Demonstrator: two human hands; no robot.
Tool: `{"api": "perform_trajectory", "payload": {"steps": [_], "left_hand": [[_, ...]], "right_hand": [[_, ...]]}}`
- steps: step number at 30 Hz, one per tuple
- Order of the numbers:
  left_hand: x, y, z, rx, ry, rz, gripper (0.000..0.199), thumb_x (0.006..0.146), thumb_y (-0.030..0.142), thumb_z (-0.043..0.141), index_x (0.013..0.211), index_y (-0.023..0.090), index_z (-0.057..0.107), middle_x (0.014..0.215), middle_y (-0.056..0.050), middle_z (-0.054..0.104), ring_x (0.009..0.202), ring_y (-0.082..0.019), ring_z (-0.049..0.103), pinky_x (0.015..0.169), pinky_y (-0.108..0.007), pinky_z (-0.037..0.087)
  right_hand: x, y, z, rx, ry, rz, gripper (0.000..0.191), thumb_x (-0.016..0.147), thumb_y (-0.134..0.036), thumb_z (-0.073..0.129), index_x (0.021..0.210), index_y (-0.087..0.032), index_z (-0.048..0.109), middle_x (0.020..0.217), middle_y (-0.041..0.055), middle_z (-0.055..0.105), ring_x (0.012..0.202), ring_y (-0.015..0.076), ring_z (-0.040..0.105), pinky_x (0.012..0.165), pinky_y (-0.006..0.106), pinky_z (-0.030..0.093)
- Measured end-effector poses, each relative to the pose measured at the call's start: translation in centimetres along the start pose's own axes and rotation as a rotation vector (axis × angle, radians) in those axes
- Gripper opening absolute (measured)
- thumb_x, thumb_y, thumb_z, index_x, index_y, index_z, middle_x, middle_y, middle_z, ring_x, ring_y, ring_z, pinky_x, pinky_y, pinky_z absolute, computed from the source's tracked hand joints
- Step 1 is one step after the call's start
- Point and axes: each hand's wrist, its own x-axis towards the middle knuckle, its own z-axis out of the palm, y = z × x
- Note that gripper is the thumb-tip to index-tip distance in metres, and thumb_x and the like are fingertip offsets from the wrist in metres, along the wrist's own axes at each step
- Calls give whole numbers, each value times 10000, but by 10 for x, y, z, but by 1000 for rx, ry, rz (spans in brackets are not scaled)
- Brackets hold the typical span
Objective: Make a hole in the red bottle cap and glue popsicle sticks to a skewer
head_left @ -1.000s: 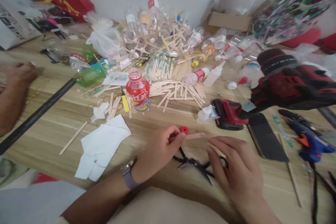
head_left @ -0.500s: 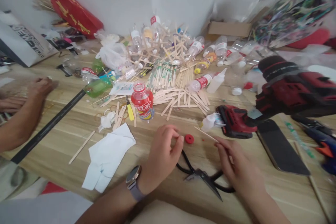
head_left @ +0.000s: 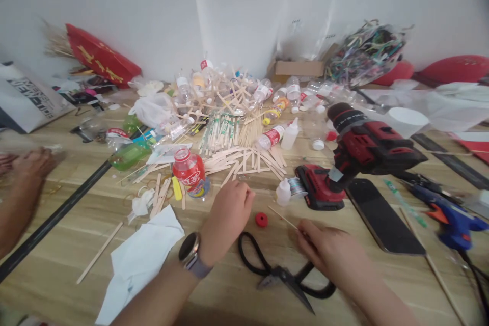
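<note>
My left hand (head_left: pixel 231 206), with a watch on its wrist, hovers over the table just right of a bottle with a red label (head_left: pixel 190 173). Its fingers are curled together, and whatever they may hold is hidden. My right hand (head_left: pixel 319 244) pinches a thin wooden stick (head_left: pixel 282 216) that points up and left. Between the hands lies a red cap with a hole (head_left: pixel 261 219). Black-handled scissors (head_left: pixel 280 275) rest below it, one handle partly under my right hand.
A red and black drill (head_left: pixel 367 147), a phone (head_left: pixel 384 216) and a blue glue gun (head_left: pixel 451 214) are on the right. Flat sticks (head_left: pixel 248 160) and bottles are piled behind. White paper (head_left: pixel 143 260) lies left, near another person's hand (head_left: pixel 34 165).
The view has shifted to the right and up. My left hand has moved away from the red cap, and its fingers have closed more. My right hand still holds the stick.
</note>
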Motion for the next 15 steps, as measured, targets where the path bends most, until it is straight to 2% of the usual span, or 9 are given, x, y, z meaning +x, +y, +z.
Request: {"api": "perform_trajectory", "payload": {"steps": [3, 5, 6, 9, 12, 15], "left_hand": [[50, 3, 9, 74, 33, -67, 253, 962, 174, 417, 887, 121, 653, 952, -106, 669, 971, -220, 618, 895, -386, 495], [86, 1, 17, 109, 47, -130, 221, 952, 256, 501, 1069, 120, 628, 1101, -113, 639, 1020, -222, 610, 895, -416, 510], [102, -2, 20, 121, 45, -164, 329, 918, 331, 575, 1193, 152, 573, 1199, -99, 599, 1023, -220, 613, 863, -429, 531], [145, -10, 26, 132, 38, -259, 357, 914, 334, 581, 1219, 149, 559, 1220, -109, 587, 1033, -226, 610, 862, -431, 533], [172, -17, 28, 124, 16, -333, 351, 914, 334, 582, 1215, 156, 563, 1222, -108, 586, 1035, -225, 609, 864, -425, 532], [186, -21, 29, 107, -2, -385, 355, 911, 333, 587, 1218, 158, 561, 1221, -105, 586, 1038, -227, 609, 862, -425, 533]], "right_hand": [[-3, 1, 2, -10, -35, 16, 244, 931, -201, 400, 706, -228, 491, 469, -33, 588, 391, 178, 603, 425, 303, 263], [-4, 1, 3, -8, -94, 42, 206, 908, -191, 449, 711, -228, 497, 489, -30, 608, 415, 189, 621, 433, 307, 247], [-4, 1, 3, -7, -120, 58, 193, 903, -193, 467, 717, -227, 501, 500, -27, 616, 429, 194, 629, 440, 308, 243], [-5, -1, 4, 13, -184, 97, 175, 909, -201, 482, 738, -225, 512, 539, -23, 635, 472, 193, 646, 459, 306, 240], [-3, -3, 4, 44, -223, 125, 179, 910, -187, 481, 738, -220, 514, 568, -21, 646, 503, 183, 654, 472, 301, 243], [0, -7, 3, 60, -227, 129, 182, 895, -159, 494, 722, -211, 514, 568, -14, 645, 504, 179, 653, 475, 298, 235]]}}
